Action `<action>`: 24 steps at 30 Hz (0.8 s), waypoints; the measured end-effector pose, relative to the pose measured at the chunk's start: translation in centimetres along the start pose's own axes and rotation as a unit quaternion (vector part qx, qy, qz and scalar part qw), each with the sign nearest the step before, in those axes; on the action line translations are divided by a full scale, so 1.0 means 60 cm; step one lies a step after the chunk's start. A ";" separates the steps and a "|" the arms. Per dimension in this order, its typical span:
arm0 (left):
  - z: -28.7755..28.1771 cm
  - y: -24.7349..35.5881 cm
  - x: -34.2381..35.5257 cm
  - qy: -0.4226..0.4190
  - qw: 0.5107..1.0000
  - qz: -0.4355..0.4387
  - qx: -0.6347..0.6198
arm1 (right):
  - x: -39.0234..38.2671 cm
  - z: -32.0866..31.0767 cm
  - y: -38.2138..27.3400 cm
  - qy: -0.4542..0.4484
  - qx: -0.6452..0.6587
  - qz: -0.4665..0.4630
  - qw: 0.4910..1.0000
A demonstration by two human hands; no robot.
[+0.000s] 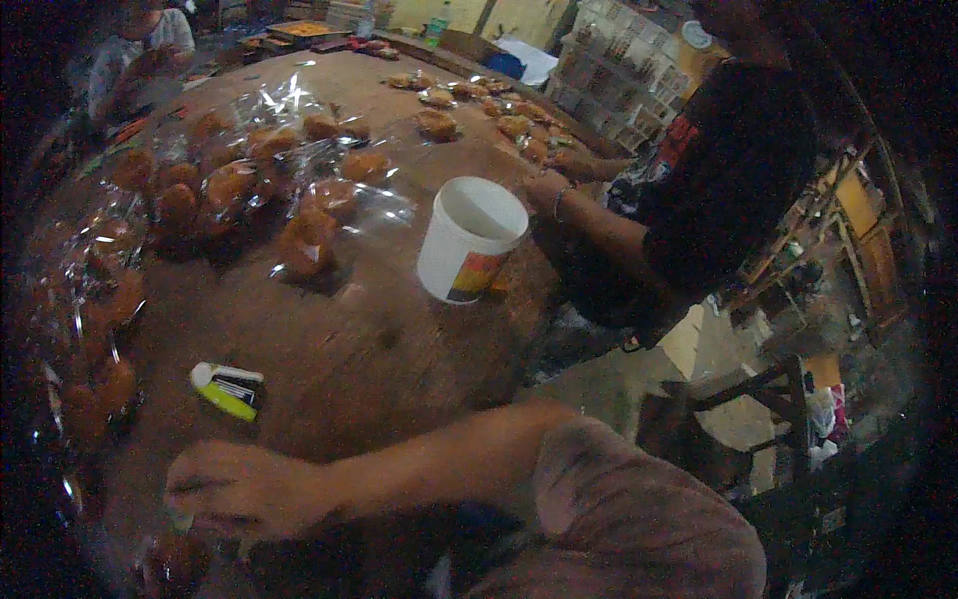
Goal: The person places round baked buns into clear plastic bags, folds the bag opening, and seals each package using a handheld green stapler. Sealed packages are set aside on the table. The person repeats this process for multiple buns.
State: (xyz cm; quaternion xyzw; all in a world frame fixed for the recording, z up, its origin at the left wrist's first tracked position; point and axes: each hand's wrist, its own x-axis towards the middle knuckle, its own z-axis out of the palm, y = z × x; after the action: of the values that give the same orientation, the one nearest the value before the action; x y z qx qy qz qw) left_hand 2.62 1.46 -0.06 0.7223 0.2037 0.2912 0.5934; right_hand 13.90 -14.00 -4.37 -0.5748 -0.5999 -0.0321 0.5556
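My right hand point(249, 491) is at the lower left, its arm reaching across from the right in a greyish-pink sleeve. Its fingers are closed at the top of a brown bun point(175, 561) that appears to be in clear wrapping, with a small pale green bit showing at the fingertips. That bun is dark and partly cut off by the shadowed lower edge. Just beyond the hand lies a small white and lime-green thing point(228, 390), shaped like a stapler. My left hand does not show.
Many plastic-wrapped buns point(230, 185) cover the brown table point(389, 349) at the left and far left. A white bucket point(472, 240) stands near its right edge. A person in a black shirt point(738, 160) leans in beyond it, by more buns point(514, 125). Another person point(140, 60) is far left.
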 end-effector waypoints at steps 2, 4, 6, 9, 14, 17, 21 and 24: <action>-0.014 0.012 -0.008 0.010 1.000 -0.013 -0.006 | 0.016 -0.026 -0.009 0.017 -0.052 -0.033 0.998; -0.036 0.024 -0.026 0.025 0.998 -0.049 -0.023 | 0.021 -0.048 -0.028 0.032 -0.074 0.006 0.997; -0.052 0.035 -0.048 0.039 0.994 -0.086 -0.051 | 0.037 -0.071 -0.035 0.055 -0.212 -0.055 0.974; -0.043 0.024 -0.052 0.033 0.983 -0.111 -0.140 | 0.050 -0.068 -0.057 0.102 -0.114 0.098 0.983; -0.044 -0.014 -0.027 -0.007 0.977 -0.084 -0.197 | 0.078 -0.028 -0.073 -0.010 -0.056 0.097 0.994; -0.046 -0.025 -0.017 -0.012 0.990 -0.001 -0.142 | 0.091 0.003 -0.069 -0.050 -0.031 0.113 0.992; -0.035 -0.040 -0.033 0.020 0.990 0.011 -0.138 | 0.074 0.019 -0.063 -0.061 -0.106 0.155 0.980; -0.021 -0.059 -0.028 0.034 0.988 0.052 -0.145 | 0.061 0.018 -0.058 -0.015 -0.010 0.141 0.990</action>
State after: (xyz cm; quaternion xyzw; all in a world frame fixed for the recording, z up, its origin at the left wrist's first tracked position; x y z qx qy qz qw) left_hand 0.71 2.10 -3.65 0.6278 0.1419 0.3722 0.6687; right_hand 11.67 -12.06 -0.12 -0.6595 -0.5207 0.0495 0.5398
